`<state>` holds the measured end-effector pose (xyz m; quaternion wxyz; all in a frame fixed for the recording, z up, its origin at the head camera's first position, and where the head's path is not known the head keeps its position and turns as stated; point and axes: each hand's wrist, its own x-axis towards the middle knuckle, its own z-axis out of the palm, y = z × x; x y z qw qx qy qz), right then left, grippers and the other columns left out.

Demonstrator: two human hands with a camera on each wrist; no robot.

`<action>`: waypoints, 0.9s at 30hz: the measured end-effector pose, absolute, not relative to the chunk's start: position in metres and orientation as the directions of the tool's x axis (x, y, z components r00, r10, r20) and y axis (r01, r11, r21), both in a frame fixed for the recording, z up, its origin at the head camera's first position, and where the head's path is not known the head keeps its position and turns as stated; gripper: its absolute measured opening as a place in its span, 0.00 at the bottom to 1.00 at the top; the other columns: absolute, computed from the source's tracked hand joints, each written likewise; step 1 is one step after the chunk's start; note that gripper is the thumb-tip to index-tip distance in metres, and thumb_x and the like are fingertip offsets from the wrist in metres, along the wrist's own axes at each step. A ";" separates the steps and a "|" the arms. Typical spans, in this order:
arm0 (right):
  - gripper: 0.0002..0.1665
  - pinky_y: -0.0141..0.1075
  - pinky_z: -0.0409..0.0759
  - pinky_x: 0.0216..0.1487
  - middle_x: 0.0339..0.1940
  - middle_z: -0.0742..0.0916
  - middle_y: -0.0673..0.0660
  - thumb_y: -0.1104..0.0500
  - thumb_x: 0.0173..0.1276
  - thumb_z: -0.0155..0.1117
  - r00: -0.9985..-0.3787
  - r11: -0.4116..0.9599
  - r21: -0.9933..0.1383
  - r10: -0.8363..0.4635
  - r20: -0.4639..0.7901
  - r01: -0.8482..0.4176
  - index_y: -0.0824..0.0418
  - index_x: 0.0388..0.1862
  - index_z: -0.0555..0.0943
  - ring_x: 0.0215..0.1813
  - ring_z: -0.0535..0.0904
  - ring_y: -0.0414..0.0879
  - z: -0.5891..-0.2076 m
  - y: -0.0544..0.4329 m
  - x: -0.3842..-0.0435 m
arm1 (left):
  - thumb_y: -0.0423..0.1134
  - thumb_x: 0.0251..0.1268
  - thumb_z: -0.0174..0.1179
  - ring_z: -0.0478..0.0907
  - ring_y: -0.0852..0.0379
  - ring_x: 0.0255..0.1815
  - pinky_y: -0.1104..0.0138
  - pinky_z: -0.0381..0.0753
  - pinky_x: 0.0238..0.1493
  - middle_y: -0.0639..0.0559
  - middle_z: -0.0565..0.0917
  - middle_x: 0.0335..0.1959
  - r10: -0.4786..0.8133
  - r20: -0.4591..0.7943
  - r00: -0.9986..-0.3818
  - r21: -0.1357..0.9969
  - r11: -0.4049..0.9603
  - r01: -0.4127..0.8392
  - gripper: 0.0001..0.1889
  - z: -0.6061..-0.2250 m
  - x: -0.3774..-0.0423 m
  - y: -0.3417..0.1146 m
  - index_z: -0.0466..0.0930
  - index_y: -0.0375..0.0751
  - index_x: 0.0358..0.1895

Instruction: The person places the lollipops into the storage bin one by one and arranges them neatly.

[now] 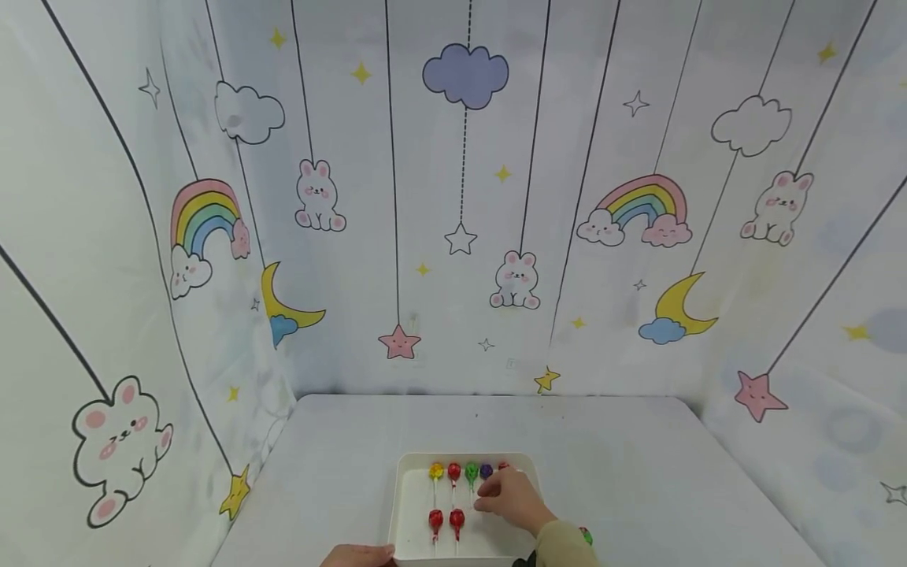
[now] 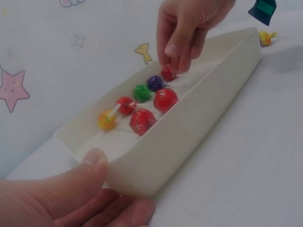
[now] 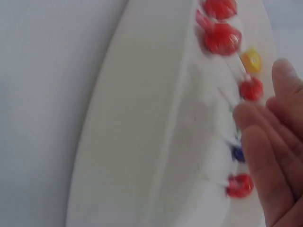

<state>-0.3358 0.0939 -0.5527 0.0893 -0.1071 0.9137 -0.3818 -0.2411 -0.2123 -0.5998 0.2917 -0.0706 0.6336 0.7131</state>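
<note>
A white tray (image 1: pixel 418 543) holds several lollipops in two rows. Its back row has a yellow lollipop (image 1: pixel 435 471), a red one (image 1: pixel 454 471), a green one (image 1: pixel 472 471), a purple one (image 1: pixel 486 471) and another red one (image 1: pixel 503 465), partly behind my right hand (image 1: pixel 520 502). Two red lollipops (image 2: pixel 142 121) make up the front row. My right hand hovers over the tray, fingers loosely bent with nothing between them in the right wrist view. At the tray's near left corner my left hand (image 2: pixel 71 198) grips the wall, thumb at the rim and fingers beneath.
Right of the tray, a green and red lollipop (image 1: pixel 586 535) shows past the sleeve (image 1: pixel 567 545). A yellow lollipop (image 2: pixel 267 38) lies on the white table (image 1: pixel 319 472) beyond the tray's far end. A patterned backdrop (image 1: pixel 453 315) rises behind the table.
</note>
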 end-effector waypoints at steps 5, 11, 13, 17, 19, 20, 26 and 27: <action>0.12 0.37 0.88 0.36 0.34 0.90 0.50 0.61 0.64 0.76 -0.950 0.606 -0.784 -0.303 -0.071 -0.135 0.65 0.44 0.89 0.35 0.84 0.40 -0.544 0.129 -0.340 | 0.46 0.75 0.62 0.90 0.48 0.47 0.57 0.90 0.52 0.39 0.91 0.43 0.317 -0.472 -0.822 0.865 -0.011 -0.501 0.25 -0.602 -0.241 -0.212 0.82 0.21 0.54; 0.18 0.41 0.90 0.40 0.38 0.92 0.53 0.55 0.66 0.75 -0.948 0.598 -0.783 -0.317 -0.036 -0.170 0.66 0.48 0.88 0.39 0.87 0.43 -0.527 0.177 -0.343 | 0.47 0.74 0.63 0.90 0.48 0.47 0.57 0.90 0.51 0.38 0.90 0.43 0.303 -0.460 -0.835 0.877 0.005 -0.481 0.26 -0.600 -0.239 -0.211 0.82 0.21 0.53; 0.19 0.42 0.90 0.41 0.40 0.92 0.54 0.55 0.65 0.75 -0.951 0.609 -0.775 -0.306 -0.035 -0.168 0.67 0.49 0.88 0.41 0.88 0.44 -0.522 0.193 -0.342 | 0.48 0.74 0.63 0.89 0.48 0.47 0.58 0.90 0.52 0.39 0.90 0.43 0.307 -0.455 -0.836 0.880 0.011 -0.475 0.26 -0.599 -0.239 -0.210 0.82 0.21 0.54; 0.20 0.43 0.90 0.42 0.42 0.92 0.55 0.54 0.64 0.76 -0.968 0.657 -0.743 -0.246 -0.051 -0.128 0.67 0.49 0.87 0.43 0.88 0.46 -0.515 0.223 -0.340 | 0.49 0.74 0.62 0.89 0.49 0.46 0.59 0.90 0.51 0.42 0.91 0.42 0.290 -0.458 -0.841 0.883 0.037 -0.468 0.27 -0.597 -0.239 -0.211 0.82 0.22 0.54; 0.19 0.43 0.90 0.42 0.41 0.92 0.55 0.55 0.64 0.76 -0.977 0.686 -0.722 -0.201 -0.064 -0.094 0.66 0.48 0.88 0.42 0.88 0.47 -0.516 0.235 -0.339 | 0.49 0.74 0.63 0.89 0.50 0.45 0.59 0.91 0.50 0.42 0.91 0.42 0.270 -0.465 -0.843 0.881 0.054 -0.469 0.26 -0.596 -0.239 -0.210 0.83 0.23 0.53; 0.18 0.43 0.90 0.42 0.40 0.92 0.54 0.56 0.64 0.76 -0.981 0.700 -0.711 -0.181 -0.075 -0.075 0.66 0.48 0.88 0.42 0.87 0.46 -0.518 0.240 -0.338 | 0.49 0.74 0.63 0.90 0.50 0.45 0.59 0.91 0.50 0.42 0.91 0.41 0.260 -0.469 -0.844 0.880 0.060 -0.471 0.26 -0.596 -0.240 -0.210 0.83 0.23 0.53; 0.14 0.44 0.89 0.44 0.38 0.91 0.50 0.60 0.62 0.77 -0.976 0.767 -0.641 -0.117 -0.186 0.030 0.63 0.45 0.88 0.41 0.86 0.44 -0.540 0.259 -0.328 | 0.47 0.73 0.64 0.90 0.50 0.45 0.60 0.91 0.49 0.40 0.91 0.42 0.233 -0.475 -0.849 0.879 0.070 -0.472 0.25 -0.598 -0.241 -0.208 0.83 0.23 0.52; 0.14 0.44 0.89 0.45 0.37 0.91 0.50 0.60 0.61 0.78 -0.972 0.774 -0.632 -0.117 -0.202 0.038 0.63 0.44 0.88 0.40 0.86 0.44 -0.544 0.260 -0.327 | 0.47 0.73 0.64 0.90 0.50 0.45 0.60 0.91 0.48 0.39 0.91 0.42 0.230 -0.475 -0.849 0.879 0.071 -0.472 0.24 -0.598 -0.241 -0.208 0.83 0.23 0.52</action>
